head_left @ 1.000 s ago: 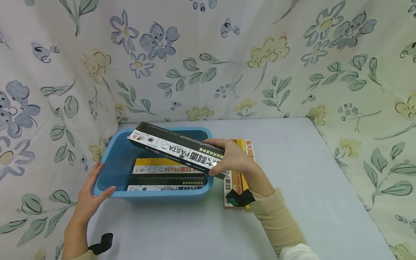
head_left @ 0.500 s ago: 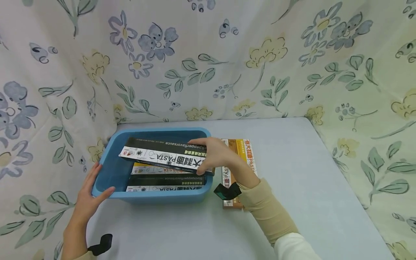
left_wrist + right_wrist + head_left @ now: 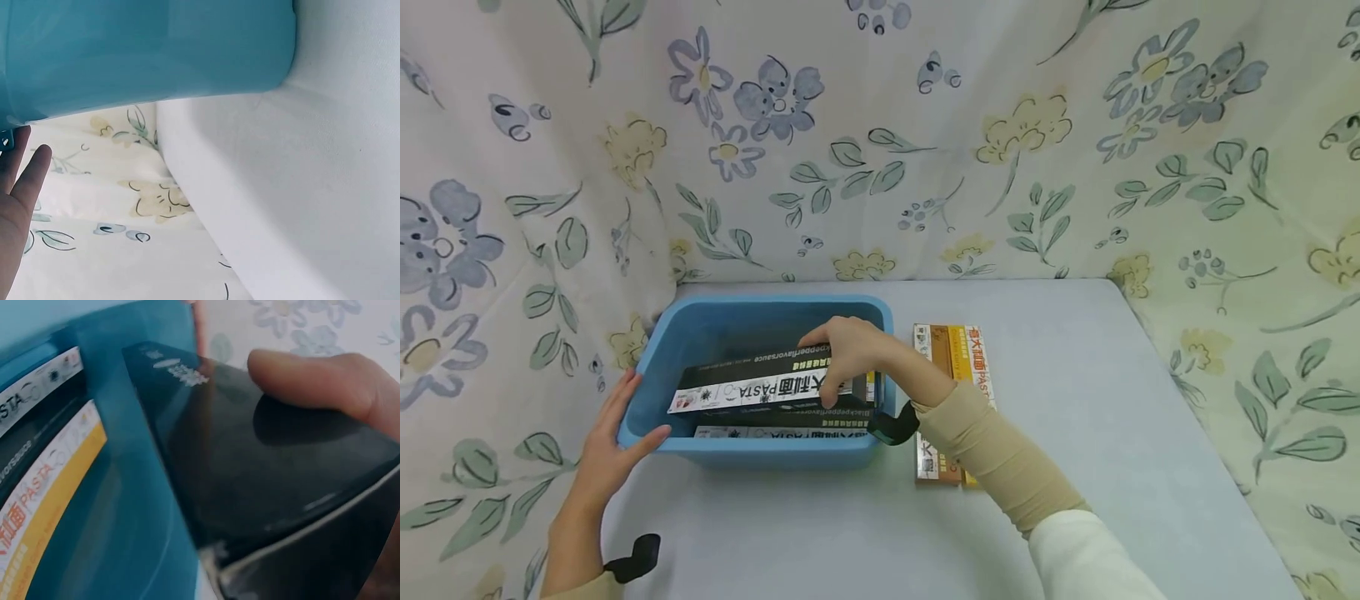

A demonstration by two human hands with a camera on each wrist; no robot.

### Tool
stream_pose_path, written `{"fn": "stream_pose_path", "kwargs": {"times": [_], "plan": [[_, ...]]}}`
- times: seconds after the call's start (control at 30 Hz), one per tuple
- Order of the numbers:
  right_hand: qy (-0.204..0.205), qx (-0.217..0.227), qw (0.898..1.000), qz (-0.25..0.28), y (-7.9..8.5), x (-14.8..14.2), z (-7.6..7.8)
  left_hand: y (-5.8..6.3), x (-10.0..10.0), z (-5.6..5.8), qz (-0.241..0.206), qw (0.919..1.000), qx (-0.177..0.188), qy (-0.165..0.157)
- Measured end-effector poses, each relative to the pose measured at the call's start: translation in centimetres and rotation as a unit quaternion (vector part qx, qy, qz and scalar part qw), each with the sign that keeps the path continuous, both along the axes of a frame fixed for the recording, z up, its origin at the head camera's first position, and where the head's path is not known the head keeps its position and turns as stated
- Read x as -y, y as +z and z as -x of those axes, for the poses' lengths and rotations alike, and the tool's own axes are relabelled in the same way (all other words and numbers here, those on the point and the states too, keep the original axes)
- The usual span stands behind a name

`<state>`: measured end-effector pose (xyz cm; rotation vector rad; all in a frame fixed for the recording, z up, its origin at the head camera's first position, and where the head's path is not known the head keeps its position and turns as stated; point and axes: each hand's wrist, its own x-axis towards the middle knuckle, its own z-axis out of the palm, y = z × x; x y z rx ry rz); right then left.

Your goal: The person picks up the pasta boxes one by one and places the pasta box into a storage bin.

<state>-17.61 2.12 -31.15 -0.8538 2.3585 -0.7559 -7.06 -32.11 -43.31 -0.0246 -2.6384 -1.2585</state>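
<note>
A black and white pasta box (image 3: pixel 745 379), tilted, is inside the blue plastic tub (image 3: pixel 760 452), held at its right end by my right hand (image 3: pixel 853 352). In the right wrist view the thumb (image 3: pixel 306 378) lies along this dark box. Beneath it sits another black pasta box (image 3: pixel 782 432); a yellow pasta box (image 3: pixel 53 509) shows beside that one in the right wrist view, mostly covered in the head view. My left hand (image 3: pixel 608 450) rests on the tub's front left corner, thumb over the rim and fingers straight along the outer side.
Right of the tub, a brown pasta box (image 3: pixel 937 468) and a yellow pasta box (image 3: pixel 972 360) lie side by side on the white table (image 3: pixel 1112 433), partly behind my right forearm. A floral curtain (image 3: pixel 850 208) hangs behind and at both sides.
My right hand has moved left and brought the black pasta box lower into the tub, covering most of the yellow one. My left hand stays at the corner.
</note>
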Motion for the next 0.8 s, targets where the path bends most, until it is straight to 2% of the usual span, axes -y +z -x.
{"fn": "stream_pose_path", "kwargs": {"times": [0.17, 0.27, 0.47, 0.8], "plan": [[0.010, 0.021, 0.999, -0.024, 0.1, 1.2, 0.7, 0.2, 0.0, 0.1, 0.004, 1.0000, 0.006, -0.002], [0.011, 0.017, 0.999, -0.035, 0.2, 1.9, 0.8, 0.1, 0.0, 0.1, 0.006, 1.0000, 0.008, -0.001], [0.006, 0.010, 0.998, -0.063, -0.2, 3.1, 0.6, 0.2, 0.1, 0.2, 0.007, 0.9999, 0.008, -0.001], [0.028, 0.008, 0.994, -0.101, -1.1, 4.2, -0.2, 0.3, -0.1, 0.1, 0.002, 1.0000, 0.003, -0.001]]}}
